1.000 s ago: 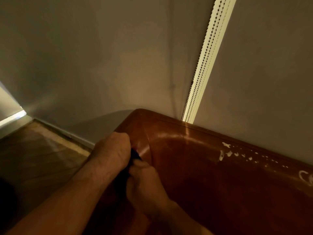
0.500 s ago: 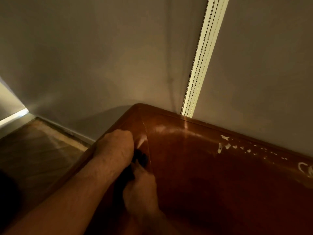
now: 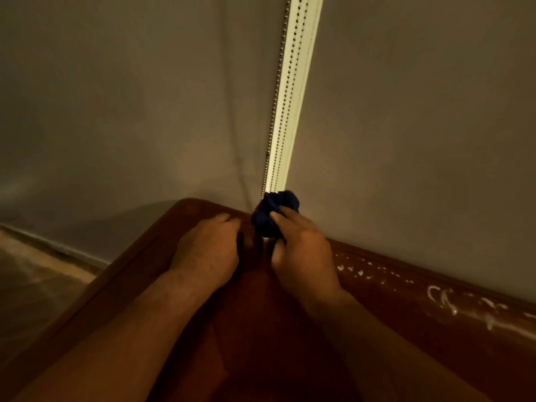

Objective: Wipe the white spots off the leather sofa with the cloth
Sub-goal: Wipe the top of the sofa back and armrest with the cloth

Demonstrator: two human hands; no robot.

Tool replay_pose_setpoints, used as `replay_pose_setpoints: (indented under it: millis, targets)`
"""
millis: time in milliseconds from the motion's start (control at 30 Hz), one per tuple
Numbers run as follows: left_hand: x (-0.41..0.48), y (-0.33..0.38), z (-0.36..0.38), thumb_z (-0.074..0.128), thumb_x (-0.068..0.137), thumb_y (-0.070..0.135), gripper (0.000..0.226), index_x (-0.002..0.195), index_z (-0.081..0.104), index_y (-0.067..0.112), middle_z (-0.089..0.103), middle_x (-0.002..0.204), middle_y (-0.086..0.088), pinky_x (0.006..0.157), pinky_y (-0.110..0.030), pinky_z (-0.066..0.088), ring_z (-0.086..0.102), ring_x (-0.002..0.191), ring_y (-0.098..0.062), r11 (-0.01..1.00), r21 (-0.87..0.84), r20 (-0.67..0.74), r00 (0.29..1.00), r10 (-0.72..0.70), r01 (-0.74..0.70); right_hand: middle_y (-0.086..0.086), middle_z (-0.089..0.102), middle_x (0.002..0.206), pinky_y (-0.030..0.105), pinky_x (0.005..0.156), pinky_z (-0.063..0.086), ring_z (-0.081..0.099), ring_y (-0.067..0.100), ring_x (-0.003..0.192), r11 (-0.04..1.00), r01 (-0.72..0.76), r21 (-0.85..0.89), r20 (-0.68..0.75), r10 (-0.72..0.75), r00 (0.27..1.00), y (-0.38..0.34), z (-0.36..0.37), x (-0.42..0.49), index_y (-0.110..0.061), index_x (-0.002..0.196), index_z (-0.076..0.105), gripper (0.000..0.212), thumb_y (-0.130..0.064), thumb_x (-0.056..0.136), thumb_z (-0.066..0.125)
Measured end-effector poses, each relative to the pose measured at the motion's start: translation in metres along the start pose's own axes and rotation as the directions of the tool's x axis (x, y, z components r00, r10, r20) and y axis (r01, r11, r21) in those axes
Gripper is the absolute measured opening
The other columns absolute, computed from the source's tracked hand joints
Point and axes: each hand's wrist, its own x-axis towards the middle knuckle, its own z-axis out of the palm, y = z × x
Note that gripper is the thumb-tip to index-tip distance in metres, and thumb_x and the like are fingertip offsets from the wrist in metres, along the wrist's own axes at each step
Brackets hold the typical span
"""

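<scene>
The brown leather sofa (image 3: 412, 338) fills the lower part of the view, its top edge running down to the right along the wall. White spots (image 3: 359, 272) and bigger smears (image 3: 443, 300) dot that edge to the right of my hands. My right hand (image 3: 301, 250) is shut on a bunched dark blue cloth (image 3: 274, 214), held at the sofa's top edge near the corner. My left hand (image 3: 207, 250) rests curled on the leather just left of it, holding nothing that I can see.
A grey wall (image 3: 116, 111) rises behind the sofa. A pale vertical strip with bead chains (image 3: 290, 111) runs down to the sofa top right behind the cloth. Wooden floor (image 3: 32, 274) and a skirting board lie to the left of the sofa's end.
My right hand has risen with the blue cloth from between the hands to the sofa's top edge. The view has shifted, so the spots sit lower right.
</scene>
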Motion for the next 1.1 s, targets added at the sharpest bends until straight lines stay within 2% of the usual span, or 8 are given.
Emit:
replay_pose_setpoints:
  millis: [100, 233, 367, 667, 867, 933, 1000, 1100]
  targets:
    - [0.007, 0.022, 0.007, 0.047, 0.089, 0.011, 0.04, 0.125, 0.055, 0.026, 0.053, 0.129, 0.005, 0.093, -0.039, 0.048, 0.052, 0.116, -0.021, 0.998, -0.059, 0.02, 0.999, 0.031, -0.029, 0.004, 0.047, 0.14, 0.041, 0.105, 0.032, 0.039, 0.029, 0.127, 0.952, 0.062, -0.299, 0.162, -0.013, 0.987, 0.023, -0.017, 0.011, -0.017, 0.127, 0.053, 0.04, -0.016, 0.088, 0.047]
    - [0.009, 0.035, 0.031, 0.048, 0.093, 0.015, 0.037, 0.129, 0.05, 0.023, 0.049, 0.135, 0.002, 0.097, -0.041, 0.047, 0.049, 0.119, -0.02, 0.996, -0.059, 0.058, 0.995, 0.076, -0.072, -0.007, 0.01, 0.159, 0.068, 0.107, -0.002, -0.001, 0.034, 0.144, 0.9, -0.007, -0.436, 0.425, 0.213, 0.88, 0.071, -0.01, -0.011, -0.037, 0.145, 0.019, 0.051, -0.037, 0.096, 0.031]
    - [0.006, 0.047, 0.052, 0.049, 0.093, 0.021, 0.037, 0.129, 0.049, 0.026, 0.051, 0.132, 0.004, 0.091, -0.042, 0.049, 0.049, 0.115, -0.021, 0.989, -0.07, 0.068, 0.988, 0.136, -0.131, -0.011, 0.002, 0.159, 0.058, 0.112, -0.007, -0.006, 0.03, 0.145, 0.914, -0.012, -0.405, 0.371, 0.176, 0.912, 0.09, -0.002, -0.029, -0.038, 0.148, 0.009, 0.049, -0.043, 0.1, 0.021]
    - [0.007, 0.064, 0.055, 0.047, 0.094, 0.024, 0.047, 0.139, 0.037, 0.025, 0.04, 0.145, 0.0, 0.101, -0.051, 0.042, 0.037, 0.132, -0.028, 0.991, 0.103, 0.154, 0.985, 0.072, -0.088, -0.006, 0.011, 0.159, 0.042, 0.107, -0.016, -0.003, 0.031, 0.146, 0.916, 0.076, -0.395, 0.284, 0.043, 0.958, 0.109, -0.006, -0.05, -0.032, 0.148, 0.018, 0.054, -0.03, 0.098, 0.037]
    - [0.008, 0.068, 0.053, 0.046, 0.094, 0.024, 0.053, 0.144, 0.031, 0.026, 0.035, 0.149, 0.002, 0.103, -0.053, 0.039, 0.033, 0.135, -0.029, 0.99, 0.121, 0.211, 0.977, 0.039, -0.066, 0.002, 0.06, 0.129, 0.052, 0.099, 0.033, 0.054, 0.039, 0.119, 0.849, 0.125, -0.513, 0.297, 0.039, 0.954, 0.12, -0.012, -0.065, -0.025, 0.122, 0.06, 0.067, -0.027, 0.059, 0.082]
    - [0.006, 0.069, 0.05, 0.047, 0.093, 0.024, 0.052, 0.143, 0.032, 0.025, 0.037, 0.148, 0.002, 0.101, -0.053, 0.04, 0.036, 0.133, -0.028, 0.992, 0.112, 0.209, 0.977, 0.038, -0.063, 0.0, 0.068, 0.111, 0.046, 0.081, 0.054, 0.066, 0.037, 0.096, 0.828, 0.121, -0.548, 0.278, 0.043, 0.96, 0.119, -0.023, -0.065, -0.025, 0.104, 0.069, 0.058, -0.023, 0.048, 0.087]
    - [0.004, 0.071, 0.047, 0.047, 0.093, 0.024, 0.052, 0.143, 0.032, 0.025, 0.037, 0.148, 0.003, 0.102, -0.054, 0.039, 0.036, 0.133, -0.026, 0.993, 0.098, 0.21, 0.977, 0.045, -0.067, 0.001, 0.068, 0.101, 0.04, 0.063, 0.054, 0.063, 0.031, 0.078, 0.845, 0.075, -0.529, 0.227, 0.056, 0.972, 0.12, -0.037, -0.061, -0.023, 0.097, 0.069, 0.044, -0.018, 0.055, 0.083]
    - [0.004, 0.076, 0.044, 0.048, 0.094, 0.027, 0.055, 0.145, 0.028, 0.024, 0.032, 0.151, 0.001, 0.105, -0.056, 0.036, 0.03, 0.137, -0.024, 0.988, 0.112, 0.193, 0.978, 0.084, -0.107, 0.006, 0.057, 0.127, 0.047, 0.081, 0.049, 0.054, 0.037, 0.097, 0.921, 0.028, -0.389, 0.203, 0.056, 0.978, 0.115, -0.057, -0.043, -0.021, 0.124, 0.055, 0.042, -0.017, 0.082, 0.056]
